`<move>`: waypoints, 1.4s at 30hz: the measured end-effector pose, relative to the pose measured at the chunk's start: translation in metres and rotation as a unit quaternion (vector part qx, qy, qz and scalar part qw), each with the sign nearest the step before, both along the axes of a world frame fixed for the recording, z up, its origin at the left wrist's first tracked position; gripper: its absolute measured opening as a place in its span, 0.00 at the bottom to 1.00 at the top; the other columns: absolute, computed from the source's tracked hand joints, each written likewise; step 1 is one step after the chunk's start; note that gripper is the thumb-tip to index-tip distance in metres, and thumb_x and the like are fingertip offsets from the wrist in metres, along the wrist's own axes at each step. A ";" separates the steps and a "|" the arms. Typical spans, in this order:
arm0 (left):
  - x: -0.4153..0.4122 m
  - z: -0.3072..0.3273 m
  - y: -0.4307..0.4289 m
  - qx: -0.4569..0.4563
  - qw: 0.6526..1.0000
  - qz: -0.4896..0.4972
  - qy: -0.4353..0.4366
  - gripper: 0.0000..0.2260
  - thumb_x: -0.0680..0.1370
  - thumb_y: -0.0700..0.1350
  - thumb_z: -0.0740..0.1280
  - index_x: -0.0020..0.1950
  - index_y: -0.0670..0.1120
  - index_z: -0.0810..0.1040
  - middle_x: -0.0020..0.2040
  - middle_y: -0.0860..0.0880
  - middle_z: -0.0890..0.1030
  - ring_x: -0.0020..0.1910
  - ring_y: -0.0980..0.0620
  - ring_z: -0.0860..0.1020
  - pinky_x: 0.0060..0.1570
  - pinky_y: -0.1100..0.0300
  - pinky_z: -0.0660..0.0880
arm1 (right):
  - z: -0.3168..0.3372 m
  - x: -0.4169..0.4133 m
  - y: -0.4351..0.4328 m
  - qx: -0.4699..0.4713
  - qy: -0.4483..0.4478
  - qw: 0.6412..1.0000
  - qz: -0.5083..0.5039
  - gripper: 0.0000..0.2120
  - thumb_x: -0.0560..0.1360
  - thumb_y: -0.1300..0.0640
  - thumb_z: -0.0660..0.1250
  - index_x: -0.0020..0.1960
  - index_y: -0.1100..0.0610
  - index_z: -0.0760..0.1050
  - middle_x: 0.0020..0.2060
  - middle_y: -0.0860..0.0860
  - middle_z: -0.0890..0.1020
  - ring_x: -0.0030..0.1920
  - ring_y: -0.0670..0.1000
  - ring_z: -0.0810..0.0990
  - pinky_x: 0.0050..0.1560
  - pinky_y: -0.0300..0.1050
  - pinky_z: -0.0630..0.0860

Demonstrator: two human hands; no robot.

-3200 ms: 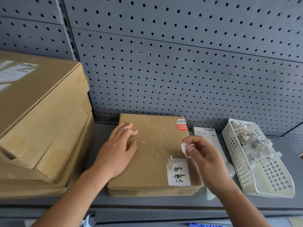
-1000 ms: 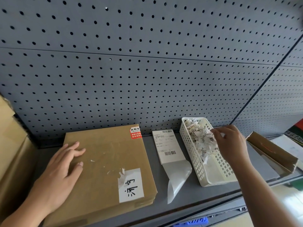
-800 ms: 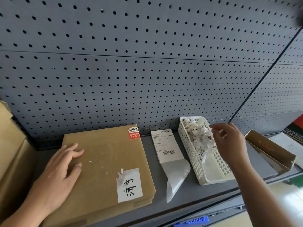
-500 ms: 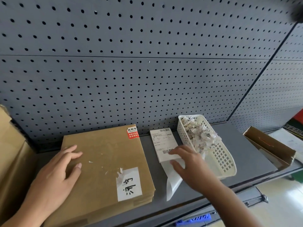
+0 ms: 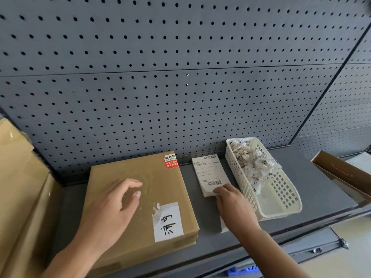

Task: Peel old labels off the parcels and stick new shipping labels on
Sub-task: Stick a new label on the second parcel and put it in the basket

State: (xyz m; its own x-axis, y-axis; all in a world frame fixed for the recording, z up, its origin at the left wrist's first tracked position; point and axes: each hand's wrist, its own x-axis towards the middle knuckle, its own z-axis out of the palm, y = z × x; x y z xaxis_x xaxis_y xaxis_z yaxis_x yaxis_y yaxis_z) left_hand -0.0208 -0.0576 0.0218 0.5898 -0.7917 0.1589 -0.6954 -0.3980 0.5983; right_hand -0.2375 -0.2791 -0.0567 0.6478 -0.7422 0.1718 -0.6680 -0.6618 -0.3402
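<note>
A flat brown parcel (image 5: 166, 185) lies on the grey shelf (image 5: 321, 189). It bears a red sticker (image 5: 171, 161) at its far right corner and a white handwritten label (image 5: 168, 221) near the front, with torn white scraps of label (image 5: 155, 207) just above it. My left hand (image 5: 112, 209) rests on the parcel's top with its fingers relaxed. A new shipping label (image 5: 209, 171) with barcodes lies right of the parcel. My right hand (image 5: 234, 207) has bent fingers on that label's near end and hides the backing sheet below it.
A white plastic basket (image 5: 281, 209) holding several torn label scraps (image 5: 253, 159) stands right of the shipping label. Stacked cardboard boxes (image 5: 18, 177) fill the left side. An open cardboard box (image 5: 341, 173) sits at the far right. A grey pegboard (image 5: 180, 97) backs the shelf.
My right hand dropped a peeled scrap in the basket, then swung left and down onto the near end of the shipping label. My left hand stayed on the parcel.
</note>
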 end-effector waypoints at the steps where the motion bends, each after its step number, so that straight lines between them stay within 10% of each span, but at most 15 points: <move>1: -0.006 0.001 -0.005 0.003 1.000 -0.007 0.011 0.06 0.82 0.53 0.63 0.57 0.62 0.76 0.57 0.69 0.77 0.45 0.76 0.72 0.40 0.71 0.67 | 0.006 -0.001 0.001 -0.001 -0.028 1.000 -0.004 0.09 0.80 0.59 0.63 0.55 0.52 0.81 0.50 0.47 0.81 0.47 0.52 0.81 0.39 0.48 0.79; 11: -0.062 0.012 -0.087 -0.009 0.942 -0.105 0.317 0.26 0.73 0.69 0.59 0.53 0.51 0.84 0.48 0.56 0.86 0.49 0.58 0.83 0.57 0.52 0.79 | 0.063 -0.018 0.031 0.013 -0.218 0.976 0.005 0.07 0.78 0.58 0.68 0.53 0.50 0.82 0.48 0.38 0.80 0.48 0.43 0.80 0.45 0.44 0.78; 17: -0.084 0.022 -0.112 -0.013 0.870 -0.125 0.477 0.24 0.81 0.59 0.65 0.52 0.37 0.83 0.46 0.40 0.86 0.43 0.49 0.83 0.48 0.56 0.81 | 0.075 -0.026 0.046 0.011 -0.224 0.974 0.040 0.10 0.79 0.47 0.62 0.54 0.47 0.81 0.48 0.37 0.78 0.50 0.44 0.79 0.49 0.45 0.77; 22: -0.095 0.020 -0.117 -0.035 0.864 -0.127 0.485 0.11 0.84 0.44 0.65 0.48 0.43 0.84 0.42 0.49 0.86 0.41 0.53 0.83 0.48 0.57 0.81 | 0.081 -0.034 0.051 0.007 -0.187 0.981 0.050 0.12 0.78 0.45 0.61 0.55 0.44 0.81 0.49 0.36 0.76 0.51 0.43 0.78 0.47 0.40 0.76; 36: -0.106 0.009 -0.113 -0.111 0.860 -0.132 0.480 0.08 0.81 0.44 0.68 0.54 0.42 0.84 0.48 0.45 0.87 0.49 0.46 0.86 0.52 0.53 0.82 | 0.094 -0.041 0.029 0.002 -0.172 0.983 0.056 0.05 0.77 0.51 0.70 0.51 0.43 0.80 0.44 0.36 0.75 0.41 0.39 0.76 0.38 0.26 0.70; 42: -0.102 0.007 -0.108 -0.099 0.885 -0.166 0.423 0.09 0.83 0.46 0.66 0.54 0.46 0.85 0.49 0.47 0.87 0.52 0.44 0.84 0.59 0.41 0.78 | 0.103 -0.041 0.020 -0.052 -0.156 0.983 0.085 0.06 0.77 0.45 0.67 0.48 0.45 0.80 0.45 0.37 0.76 0.48 0.43 0.75 0.44 0.39 0.74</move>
